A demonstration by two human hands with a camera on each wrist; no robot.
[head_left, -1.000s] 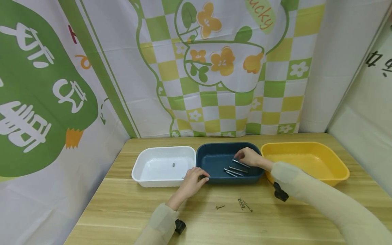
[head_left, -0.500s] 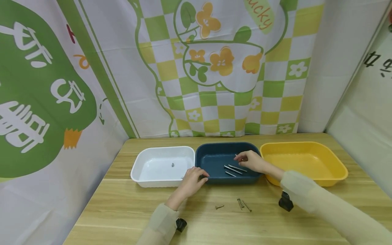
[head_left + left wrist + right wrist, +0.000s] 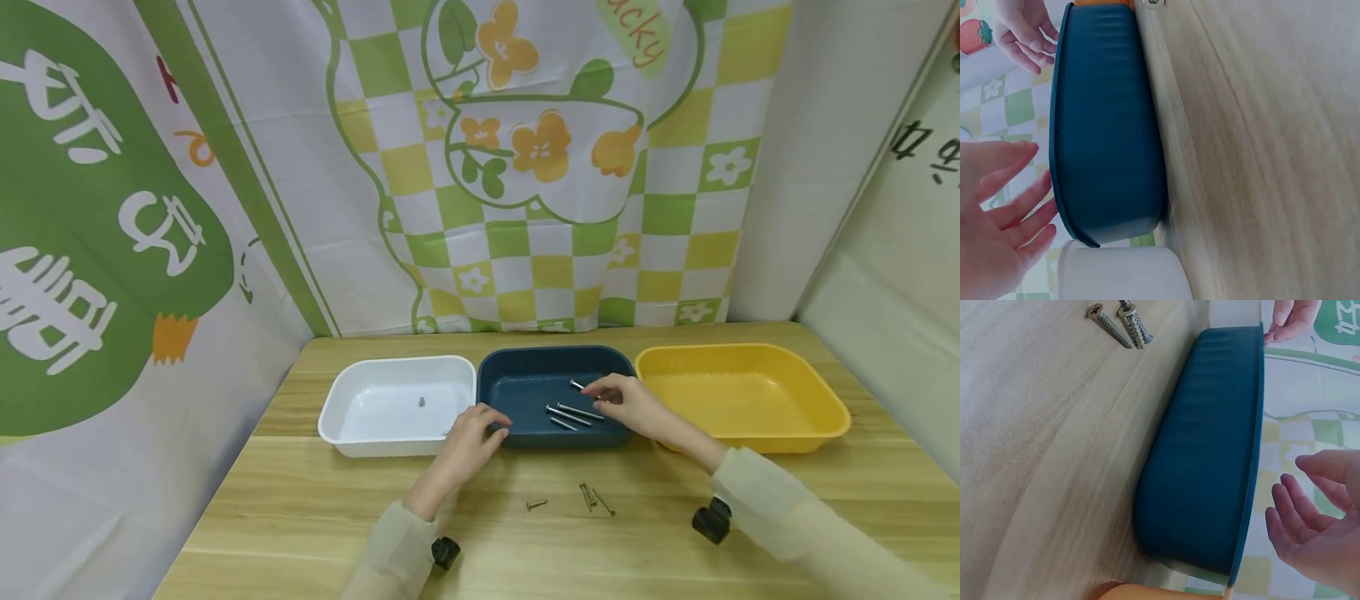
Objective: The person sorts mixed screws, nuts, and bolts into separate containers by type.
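Cloth, softly creased and printed with green and yellow checks and orange flowers, hangs across the far side. Before it lies a smooth counter, its pale face streaked with wood grain. Three round-cornered trays stand along its far part: a yellow tray on the right, a dark blue tray in the middle, a white tray on the left. Both hands are bare, with nothing seen in their grasp. The left hand is relaxed at the blue tray's near left corner, thumb apart from gently bent fingers; whether the fingertips touch the rim I cannot tell. The right hand hovers over the blue tray's right side, fingers loosely curved, thumb clear of them. Long silvery bolts lie on the blue tray's floor, three close together, another farther back, partly hidden by the right hand. Shorter brassy screws with ridged shanks rest on the counter, near the blue tray. Smallest, a grey bit sits inside the white tray, its form unclear.
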